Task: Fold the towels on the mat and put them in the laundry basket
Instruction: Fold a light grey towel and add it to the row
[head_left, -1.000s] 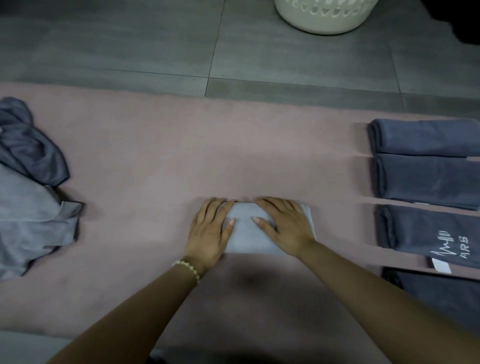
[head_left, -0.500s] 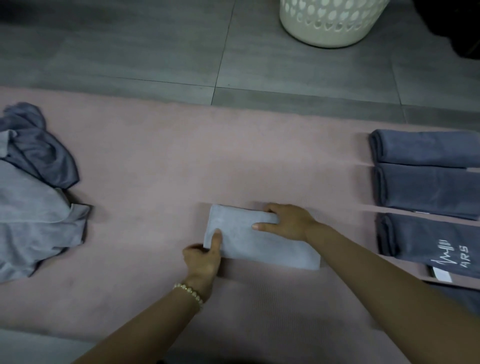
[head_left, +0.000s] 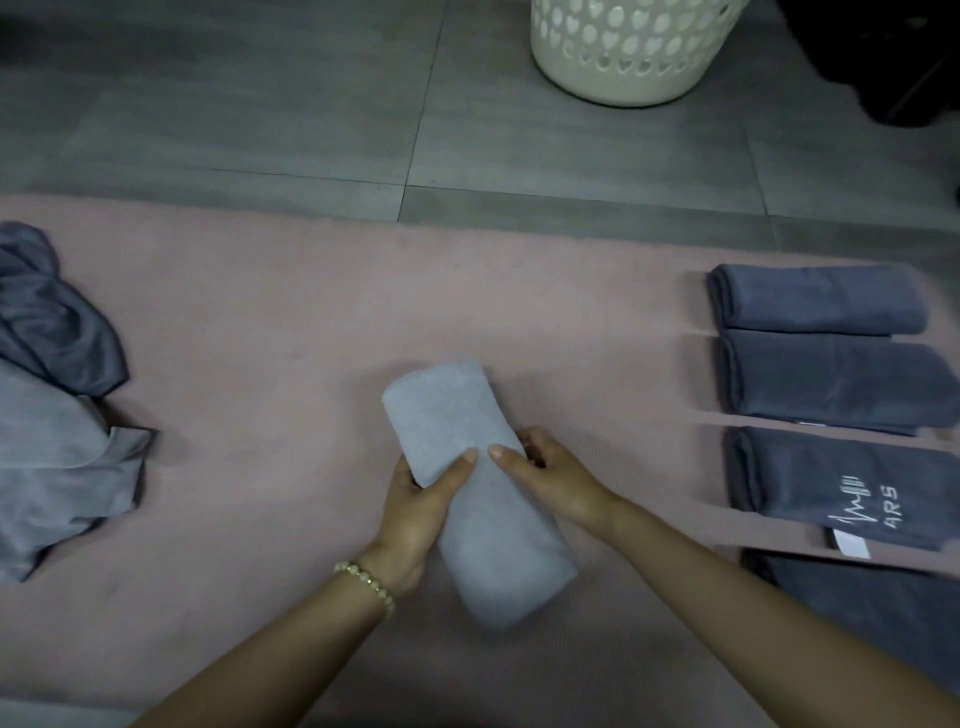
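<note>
Folded light towel (head_left: 478, 493): one, pale grey-blue, folded into a long narrow bundle at the middle of the mat (head_left: 291, 322), nearer its front edge; whether it rests on the mat or is lifted just clear of it cannot be told.
Long axis: diagonal, one end pointing toward the mat's far-left, the other toward its near-right.
Left hand (head_left: 415, 512): closed around the bundle's left side, thumb over the top, fingers under the edge (a beaded bracelet (head_left: 366, 579) sits at the wrist).
Right hand (head_left: 553, 480): gripping the bundle's right side, thumb on top close to the left thumb, fingers curled against the far edge.
Folded dark towels (head_left: 831, 376): four, in a column along the mat's right edge, each lying crosswise; the third carries white lettering and a white tag, the fourth is cut off at the picture's edge.
Unfolded towels (head_left: 52, 415): a crumpled heap at the mat's left edge, at least two (one dark, one lighter).
Laundry basket (head_left: 631, 49): one, cream, perforated, on the grey tiled floor (head_left: 260, 104) beyond the mat's far edge.
</note>
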